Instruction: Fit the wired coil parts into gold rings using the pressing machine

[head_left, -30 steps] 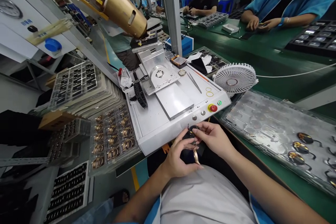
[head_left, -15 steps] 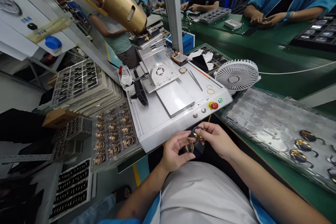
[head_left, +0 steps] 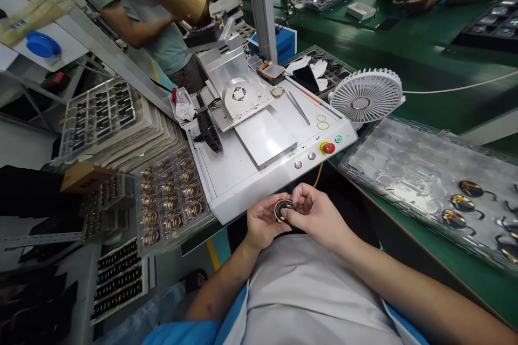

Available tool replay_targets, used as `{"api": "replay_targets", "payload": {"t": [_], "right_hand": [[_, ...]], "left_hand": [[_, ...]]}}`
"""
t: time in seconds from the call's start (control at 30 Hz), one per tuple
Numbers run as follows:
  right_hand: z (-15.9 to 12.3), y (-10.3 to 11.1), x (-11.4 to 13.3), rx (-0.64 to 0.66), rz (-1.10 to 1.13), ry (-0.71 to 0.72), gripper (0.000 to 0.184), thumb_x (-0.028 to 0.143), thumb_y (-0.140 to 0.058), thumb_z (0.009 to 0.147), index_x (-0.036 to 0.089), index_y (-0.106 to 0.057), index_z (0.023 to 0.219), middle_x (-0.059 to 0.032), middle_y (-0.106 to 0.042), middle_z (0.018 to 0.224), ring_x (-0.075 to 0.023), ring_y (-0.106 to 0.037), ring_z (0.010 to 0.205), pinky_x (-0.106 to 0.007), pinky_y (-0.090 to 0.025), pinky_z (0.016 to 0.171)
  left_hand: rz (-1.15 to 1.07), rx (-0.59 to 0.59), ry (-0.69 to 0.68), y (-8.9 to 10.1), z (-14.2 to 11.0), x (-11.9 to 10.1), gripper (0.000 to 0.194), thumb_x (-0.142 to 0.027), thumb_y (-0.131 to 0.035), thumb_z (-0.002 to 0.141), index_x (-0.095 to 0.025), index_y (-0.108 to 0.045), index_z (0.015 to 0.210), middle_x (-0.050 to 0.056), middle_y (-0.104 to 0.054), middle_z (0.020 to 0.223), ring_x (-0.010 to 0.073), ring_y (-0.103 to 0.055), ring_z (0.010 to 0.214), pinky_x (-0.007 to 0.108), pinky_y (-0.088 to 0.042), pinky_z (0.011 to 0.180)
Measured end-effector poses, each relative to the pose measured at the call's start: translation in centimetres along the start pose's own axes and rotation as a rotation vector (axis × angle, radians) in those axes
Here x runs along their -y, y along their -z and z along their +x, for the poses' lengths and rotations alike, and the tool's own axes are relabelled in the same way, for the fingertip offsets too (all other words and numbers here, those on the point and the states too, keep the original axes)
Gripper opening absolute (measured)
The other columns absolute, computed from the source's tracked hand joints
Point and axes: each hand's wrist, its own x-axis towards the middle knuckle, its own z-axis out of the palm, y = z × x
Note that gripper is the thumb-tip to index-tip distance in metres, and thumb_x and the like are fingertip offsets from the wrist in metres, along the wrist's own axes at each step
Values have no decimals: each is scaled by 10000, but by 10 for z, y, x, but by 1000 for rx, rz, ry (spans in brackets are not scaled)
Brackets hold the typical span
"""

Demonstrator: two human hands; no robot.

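Observation:
Close to my body, my left hand [head_left: 259, 225] grips a gold-rimmed round watch case [head_left: 277, 212] by its edge. My right hand [head_left: 319, 216] is closed around the other side, its thumb pressed on a round dark watch part [head_left: 286, 205] that lies inside the gold rim. How deep that part sits, I cannot tell, since my fingers cover some of it. Both hands are just in front of the white machine base [head_left: 238, 199].
A red stop button [head_left: 329, 148], tweezers [head_left: 297, 108] and thin yellow rings [head_left: 322, 125] are on the machine. Trays of gold cases [head_left: 172, 202] stand left. On the right are a white fan [head_left: 364, 98] and a clear tray [head_left: 388, 156] with round parts. Co-workers sit across the green table.
My hands have come together; the dark part, earlier apart from the gold case in my right hand, now lies within its rim. The view has shifted slightly.

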Motion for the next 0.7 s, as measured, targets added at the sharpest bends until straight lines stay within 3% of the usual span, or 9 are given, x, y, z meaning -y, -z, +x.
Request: {"api": "replay_targets", "payload": {"t": [0.17, 0.4, 0.7], "right_hand": [[-1, -6, 1, -11, -85, 58, 270, 244, -713, 714, 241, -447, 760, 65, -555, 651, -123, -504, 597, -251, -366, 559], [-1, -8, 3, -19, -107, 87, 257, 263, -690, 724, 245, -435, 755, 72, -532, 640, -121, -481, 584, -250, -354, 537], [1, -6, 1, -1, -78, 29, 300, 237, -701, 698, 246, -413, 779, 87, -525, 638, -113, -456, 574, -248, -357, 520]], "left_hand": [[45, -6, -17, 4, -2, 0, 634, -216, -984, 635, -338, -762, 1216, 68, -801, 1215, 257, -805, 1017, 371, -678, 882], [85, -82, 8, 7, -3, 1, 634, -229, -1014, 560, -291, -795, 1152, 87, -817, 1156, 261, -816, 959, 362, -687, 842], [5, -55, 8, 1, 1, -5, 590, -150, -986, 598, -326, -804, 1131, 51, -815, 1159, 232, -817, 961, 332, -680, 866]]}}
